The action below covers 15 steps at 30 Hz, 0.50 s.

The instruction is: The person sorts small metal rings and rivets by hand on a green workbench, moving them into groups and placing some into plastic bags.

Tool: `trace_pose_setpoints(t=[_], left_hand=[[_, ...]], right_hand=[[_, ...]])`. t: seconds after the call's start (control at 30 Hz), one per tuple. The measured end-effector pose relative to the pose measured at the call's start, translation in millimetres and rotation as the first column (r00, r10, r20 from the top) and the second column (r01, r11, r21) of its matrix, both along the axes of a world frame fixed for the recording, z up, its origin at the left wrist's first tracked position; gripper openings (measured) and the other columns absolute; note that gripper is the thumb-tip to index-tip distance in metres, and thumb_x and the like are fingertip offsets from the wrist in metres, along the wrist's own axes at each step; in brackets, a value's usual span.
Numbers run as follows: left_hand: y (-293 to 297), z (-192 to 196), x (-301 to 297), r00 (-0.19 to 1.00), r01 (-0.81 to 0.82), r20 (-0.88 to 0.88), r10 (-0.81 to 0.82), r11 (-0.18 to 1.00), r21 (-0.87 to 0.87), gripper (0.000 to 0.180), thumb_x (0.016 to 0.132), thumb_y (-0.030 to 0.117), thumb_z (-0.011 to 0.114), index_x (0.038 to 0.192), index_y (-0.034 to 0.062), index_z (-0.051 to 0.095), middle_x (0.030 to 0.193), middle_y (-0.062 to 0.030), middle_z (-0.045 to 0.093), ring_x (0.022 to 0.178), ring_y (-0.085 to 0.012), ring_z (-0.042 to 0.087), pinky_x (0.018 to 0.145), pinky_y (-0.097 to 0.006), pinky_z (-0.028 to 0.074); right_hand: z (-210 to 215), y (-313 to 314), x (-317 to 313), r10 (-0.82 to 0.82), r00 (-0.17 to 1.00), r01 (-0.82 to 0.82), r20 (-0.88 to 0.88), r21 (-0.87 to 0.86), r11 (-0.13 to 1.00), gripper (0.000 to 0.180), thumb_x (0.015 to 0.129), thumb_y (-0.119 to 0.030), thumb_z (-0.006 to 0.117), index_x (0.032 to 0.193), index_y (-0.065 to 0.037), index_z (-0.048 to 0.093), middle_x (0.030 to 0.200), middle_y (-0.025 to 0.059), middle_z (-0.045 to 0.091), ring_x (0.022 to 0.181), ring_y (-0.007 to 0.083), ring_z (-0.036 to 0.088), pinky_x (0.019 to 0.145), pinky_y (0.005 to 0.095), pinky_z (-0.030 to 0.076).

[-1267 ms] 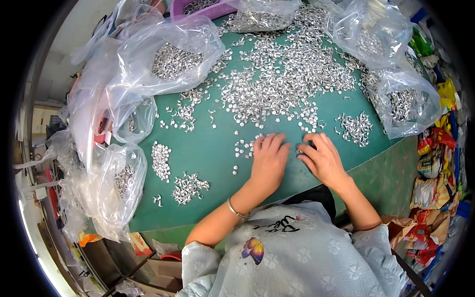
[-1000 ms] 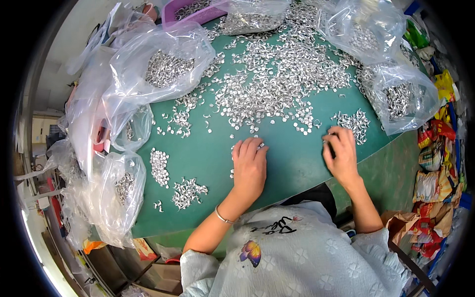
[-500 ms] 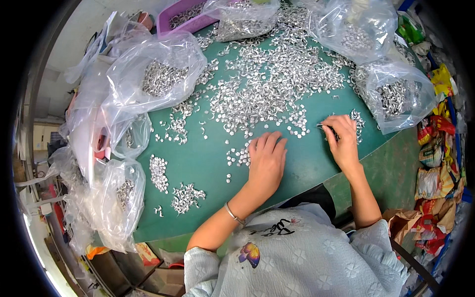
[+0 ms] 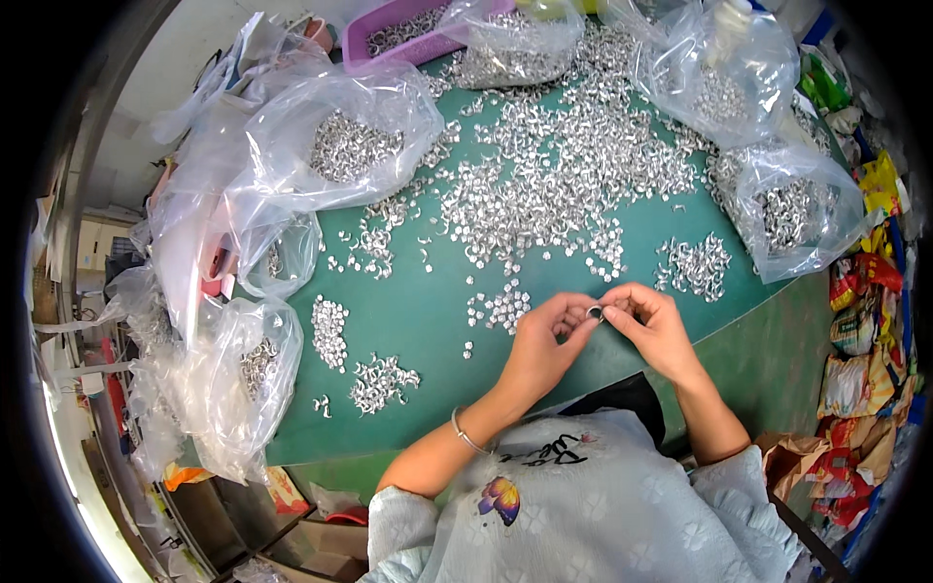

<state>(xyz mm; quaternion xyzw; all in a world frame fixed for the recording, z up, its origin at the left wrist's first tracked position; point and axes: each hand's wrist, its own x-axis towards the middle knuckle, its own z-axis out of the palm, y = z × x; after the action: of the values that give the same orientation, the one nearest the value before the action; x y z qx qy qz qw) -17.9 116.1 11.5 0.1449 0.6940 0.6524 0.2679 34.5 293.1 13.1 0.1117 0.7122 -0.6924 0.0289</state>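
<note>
My left hand [image 4: 546, 342] and my right hand [image 4: 649, 323] meet over the near part of the green table [image 4: 457, 398]. Between their fingertips is a small silvery metal ring [image 4: 595, 312], pinched from both sides. Just left of my left hand sits a small cluster of round metal pieces [image 4: 506, 307]. Beyond my right hand lies a little heap of curved metal pieces [image 4: 698, 266]. The large pile of loose metal pieces [image 4: 564, 175] spreads across the middle and far table.
Clear plastic bags of metal parts stand at left [image 4: 355, 146], far right [image 4: 721, 97] and right [image 4: 787, 214]. A purple tray [image 4: 420, 47] holds more at the back. Two small heaps, round pieces [image 4: 329, 333] and curved ones [image 4: 382, 384], lie at near left. Colourful packages [image 4: 860, 291] line the right side.
My right hand has moved left and nearer from beside the curved pieces. My left hand has left the round pieces and shifted right, and both now hold the ring together.
</note>
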Motion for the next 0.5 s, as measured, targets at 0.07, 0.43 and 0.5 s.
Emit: trace_pose_setpoints(t=[0.07, 0.43, 0.5], left_hand=[[-3.9, -2.2, -0.5, 1.000, -0.011, 0.010, 0.011, 1.000, -0.016, 0.023, 0.089, -0.002, 0.065, 0.112, -0.0012, 0.063, 0.090, -0.0013, 0.063, 0.083, -0.0060, 0.058, 0.074, -0.021, 0.050], [-13.7, 3.4, -3.3, 0.993, 0.095, -0.053, -0.104, 0.983, -0.159, 0.027, 0.088, -0.003, 0.065, 0.115, 0.0003, 0.063, 0.083, 0.0025, 0.058, 0.074, -0.0033, 0.052, 0.066, -0.020, 0.045], [-13.3, 7.2, -9.4, 0.990, 0.118, -0.053, -0.130, 0.976, -0.183, 0.027, 0.089, -0.002, 0.065, 0.116, 0.0012, 0.063, 0.082, 0.0027, 0.058, 0.072, -0.0029, 0.051, 0.066, -0.020, 0.045]], right_hand=[[1.6, 4.4, -5.3, -0.004, 0.960, 0.135, -0.281, 0.446, 0.885, 0.014, 0.084, -0.006, 0.071, 0.096, -0.002, 0.066, 0.084, 0.0030, 0.062, 0.075, 0.0164, 0.054, 0.068, 0.0280, 0.042], [-25.0, 28.5, -15.8, 0.177, 0.900, 0.297, -0.399, 0.857, 0.421, 0.026, 0.077, -0.008, 0.072, 0.102, -0.006, 0.064, 0.109, 0.0088, 0.058, 0.112, 0.0300, 0.052, 0.095, 0.0451, 0.035], [-28.5, 32.7, -12.8, 0.140, 0.899, 0.305, -0.414, 0.824, 0.477, 0.024, 0.077, -0.007, 0.072, 0.100, -0.006, 0.064, 0.108, 0.0087, 0.058, 0.111, 0.0301, 0.053, 0.094, 0.0452, 0.034]])
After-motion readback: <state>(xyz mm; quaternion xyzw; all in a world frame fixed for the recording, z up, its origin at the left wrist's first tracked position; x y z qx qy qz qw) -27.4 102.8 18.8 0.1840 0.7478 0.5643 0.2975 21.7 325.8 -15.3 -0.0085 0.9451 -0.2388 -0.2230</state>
